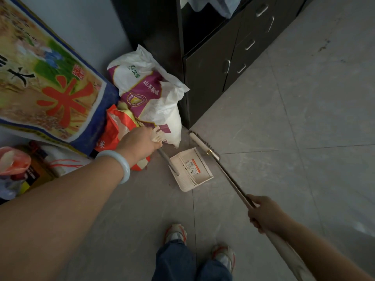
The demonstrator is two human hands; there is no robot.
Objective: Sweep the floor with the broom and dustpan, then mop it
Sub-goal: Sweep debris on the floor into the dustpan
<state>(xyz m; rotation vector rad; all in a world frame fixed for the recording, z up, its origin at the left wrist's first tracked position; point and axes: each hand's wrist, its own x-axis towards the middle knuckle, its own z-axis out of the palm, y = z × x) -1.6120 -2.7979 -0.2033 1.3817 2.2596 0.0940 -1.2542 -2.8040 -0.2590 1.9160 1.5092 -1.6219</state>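
gripping the dustpan (191, 169) by its upright handle top in your left hand (140, 141) and the broom (205, 145) pole mid-shaft in your right hand (263, 212), you've both on the floor (284, 118) by the cabinet (207, 78) corner (light, stiff plastic, probably skids), so choke lower for control.

Both forearms bare to the frame edge — no sleeves visible. Left wrist carries a pale bangle (119, 165), smooth, thick and rounded, milky white with a faint blue-green cast. Right wrist carries nothing. Legs in dark blue trousers (178, 262), loose cut, cuffs falling over the shoes. Sneakers (176, 233) — light grey-white uppers with orange-red trim along the edges; finer details of both shoes are too dim to make out.
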